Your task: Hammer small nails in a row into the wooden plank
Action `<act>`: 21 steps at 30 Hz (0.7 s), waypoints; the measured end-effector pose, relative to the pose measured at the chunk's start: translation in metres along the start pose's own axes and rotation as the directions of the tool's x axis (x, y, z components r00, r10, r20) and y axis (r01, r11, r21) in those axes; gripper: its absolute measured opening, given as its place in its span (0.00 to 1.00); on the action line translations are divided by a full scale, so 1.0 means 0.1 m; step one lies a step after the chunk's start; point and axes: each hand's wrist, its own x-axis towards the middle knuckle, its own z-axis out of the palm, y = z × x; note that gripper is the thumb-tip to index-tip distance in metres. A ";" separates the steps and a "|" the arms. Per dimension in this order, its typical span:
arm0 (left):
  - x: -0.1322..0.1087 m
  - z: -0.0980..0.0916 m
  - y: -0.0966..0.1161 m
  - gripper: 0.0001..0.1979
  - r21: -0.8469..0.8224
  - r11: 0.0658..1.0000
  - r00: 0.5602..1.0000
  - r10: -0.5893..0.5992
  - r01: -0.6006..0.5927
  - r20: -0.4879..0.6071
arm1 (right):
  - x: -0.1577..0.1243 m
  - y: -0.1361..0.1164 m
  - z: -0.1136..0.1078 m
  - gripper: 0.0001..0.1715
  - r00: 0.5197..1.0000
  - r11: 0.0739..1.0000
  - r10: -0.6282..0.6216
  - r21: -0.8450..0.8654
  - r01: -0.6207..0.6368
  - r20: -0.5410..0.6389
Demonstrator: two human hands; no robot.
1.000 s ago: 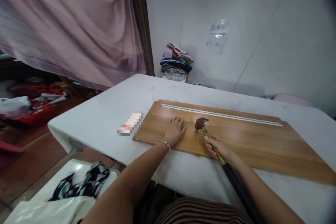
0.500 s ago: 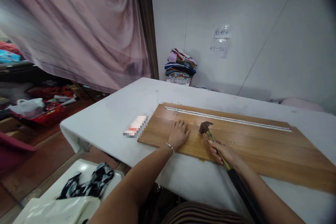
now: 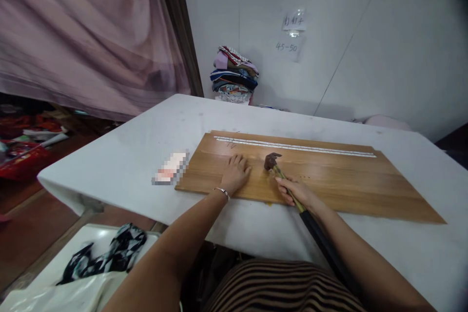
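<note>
Pressing flat on the board (image 3: 347, 180), left hand (image 3: 236, 173) lies palm down, fingers close together, wrist at the near edge. Right hand (image 3: 296, 192) wrapped around the hammer (image 3: 272, 161) handle high up, near the head; head rests on the board just beside the left fingers. Board lies on the table (image 3: 139, 151), near its front edge. Bare wood runs well to the right; white strip (image 3: 292, 146) along the far edge.

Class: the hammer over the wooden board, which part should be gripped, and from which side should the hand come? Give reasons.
Grip the hammer by the black grip at its handle's near end, coming from the near edge of the table: the handle points back at the person, head over the board. The right hand holds higher, on the yellow shaft.
</note>
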 end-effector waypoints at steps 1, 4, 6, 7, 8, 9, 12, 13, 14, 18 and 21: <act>0.00 0.00 0.00 0.20 0.002 1.000 1.000 0.000 0.000 0.001 | 0.00 0.01 0.00 0.30 1.000 1.000 -0.002 -0.002 0.002 0.003; 0.00 0.01 -0.01 0.20 0.000 1.000 1.000 0.001 -0.001 -0.004 | 0.01 0.02 0.00 0.30 1.000 1.000 -0.007 -0.002 0.007 0.012; 0.00 0.01 -0.01 0.19 -0.002 1.000 1.000 0.003 -0.003 -0.008 | 0.00 0.01 -0.01 0.30 1.000 1.000 -0.010 0.007 0.010 0.015; 0.00 0.01 -0.01 0.19 -0.002 1.000 1.000 0.003 -0.003 -0.009 | 0.00 0.00 -0.01 0.29 1.000 1.000 -0.009 0.011 0.008 0.016; 0.00 0.01 -0.01 0.19 -0.001 1.000 1.000 0.003 -0.003 -0.010 | 0.00 -0.01 -0.01 0.29 1.000 1.000 -0.005 0.014 0.005 0.018; 0.00 0.01 -0.01 0.19 0.000 1.000 1.000 0.002 -0.002 -0.010 | 0.00 -0.01 -0.01 0.29 1.000 1.000 -0.001 0.012 0.001 0.021; 0.00 0.01 0.00 0.20 -0.001 1.000 1.000 -0.003 0.003 -0.009 | 0.00 0.00 -0.01 0.28 0.999 1.000 0.003 0.001 -0.003 0.033; 0.00 0.02 -0.01 0.20 -0.002 1.000 1.000 -0.002 0.002 -0.009 | 0.00 0.01 -0.01 0.28 0.999 1.000 0.003 0.000 -0.003 0.035; 0.00 0.02 -0.01 0.19 -0.004 1.000 1.000 0.001 -0.001 -0.010 | 0.01 0.02 0.00 0.28 0.999 1.000 0.003 0.001 -0.003 0.036; 0.00 0.04 -0.02 0.19 -0.014 1.000 1.000 0.007 -0.008 -0.020 | 0.03 0.04 -0.01 0.27 0.999 1.000 -0.005 0.004 0.005 0.032; 0.00 0.05 -0.03 0.18 -0.025 1.000 1.000 0.008 -0.009 -0.028 | 0.03 0.03 -0.02 0.26 1.000 1.000 -0.007 0.024 0.007 0.021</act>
